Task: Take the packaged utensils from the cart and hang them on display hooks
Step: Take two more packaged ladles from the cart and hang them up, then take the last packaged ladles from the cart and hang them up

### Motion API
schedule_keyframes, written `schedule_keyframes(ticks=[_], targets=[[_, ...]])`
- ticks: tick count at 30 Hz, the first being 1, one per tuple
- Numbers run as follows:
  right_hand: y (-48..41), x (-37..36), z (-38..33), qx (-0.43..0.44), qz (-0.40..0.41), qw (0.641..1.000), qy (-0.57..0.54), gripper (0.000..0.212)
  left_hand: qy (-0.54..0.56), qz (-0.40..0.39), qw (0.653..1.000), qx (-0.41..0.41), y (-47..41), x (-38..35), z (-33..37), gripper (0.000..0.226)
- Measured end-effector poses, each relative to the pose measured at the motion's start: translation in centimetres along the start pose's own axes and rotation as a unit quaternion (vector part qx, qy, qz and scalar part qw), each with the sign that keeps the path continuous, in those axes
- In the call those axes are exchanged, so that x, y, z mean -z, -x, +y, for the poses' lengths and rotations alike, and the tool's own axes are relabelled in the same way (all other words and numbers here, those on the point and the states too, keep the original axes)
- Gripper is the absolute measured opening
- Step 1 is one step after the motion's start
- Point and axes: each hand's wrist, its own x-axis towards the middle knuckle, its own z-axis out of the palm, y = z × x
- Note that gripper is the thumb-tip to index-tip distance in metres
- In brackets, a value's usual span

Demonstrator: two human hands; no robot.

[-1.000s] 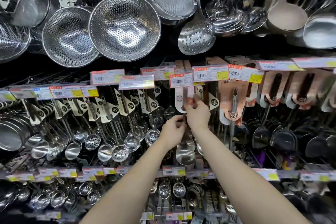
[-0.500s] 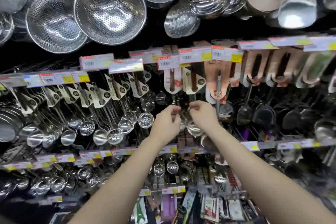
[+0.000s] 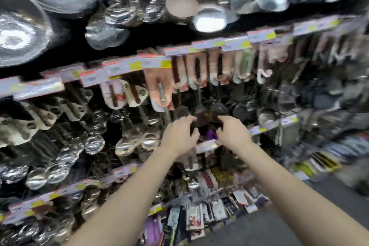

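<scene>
- The packaged utensils, dark-handled tools on pale pink backing cards [image 3: 197,72], hang in a row from display hooks under a strip of white, red and yellow price labels [image 3: 155,64].
- Their long axis runs top to bottom: card and handle end up at the hook, working end down. The row leans slightly in this wide-angle view.
- One salmon-pink card holding a steel-handled utensil [image 3: 160,94] hangs just left of that row, also handle up. Two cream cards with brown handles [image 3: 123,94] hang further left.
- The dark rounded spoon heads [image 3: 201,118] at the lower ends of the pink-carded tools sit directly above the gap between the two hands.
- The left hand [image 3: 178,136] is raised in front of the rack, its fingers curled inward toward the right hand.
- The right hand [image 3: 232,133] faces it, fingers likewise curled, the two near each other but apart.
- Whether either hand has hold of anything cannot be told (motion blur smears the fingertips and the dark shapes behind them).
- Shiny steel ladle bowls [image 3: 148,142] hang lower left, and large steel colanders [image 3: 20,26] fill the upper left.
</scene>
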Motion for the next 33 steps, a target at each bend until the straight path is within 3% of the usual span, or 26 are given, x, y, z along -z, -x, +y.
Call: schedule_keyframes(ticks=[3, 8, 14, 18, 22, 27, 31, 33], targets=[[1.7, 4.0, 6.9, -0.043, 0.012, 0.999, 0.030, 0.049, -0.004, -0.014, 0.998, -0.058, -2.4, -3.8, 6.7, 0.047], [5.4, 12.1, 19.4, -0.118, 0.023, 0.990, 0.078, 0.027, -0.017, -0.037, 0.989, -0.140, -5.1, -9.6, 20.6, 0.042], [10.0, 20.8, 33.3, -0.188, 0.048, 0.974, 0.115, 0.036, 0.013, -0.064, 0.976, -0.210, -7.7, -17.0, 36.0, 0.039], [13.0, 25.0, 41.7, -0.260, 0.066, 0.956, 0.120, 0.026, 0.022, -0.101, 0.961, -0.257, -9.0, -21.1, 45.6, 0.044], [14.7, 28.3, 48.9, -0.304, 0.081, 0.943, 0.104, 0.034, 0.008, -0.135, 0.946, -0.295, -10.4, -25.5, 53.4, 0.042], [13.7, 31.3, 57.6, -0.360, 0.080, 0.924, 0.102, 0.041, -0.003, -0.167, 0.926, -0.338, -14.6, -30.2, 61.3, 0.042], [10.5, 34.2, 65.8, -0.398, 0.067, 0.910, 0.099, 0.019, -0.008, -0.169, 0.918, -0.360, -20.2, -34.8, 67.8, 0.045], [8.7, 35.3, 70.4, -0.409, 0.070, 0.904, 0.103, 0.024, -0.004, -0.187, 0.911, -0.367, -23.5, -37.2, 71.2, 0.044]])
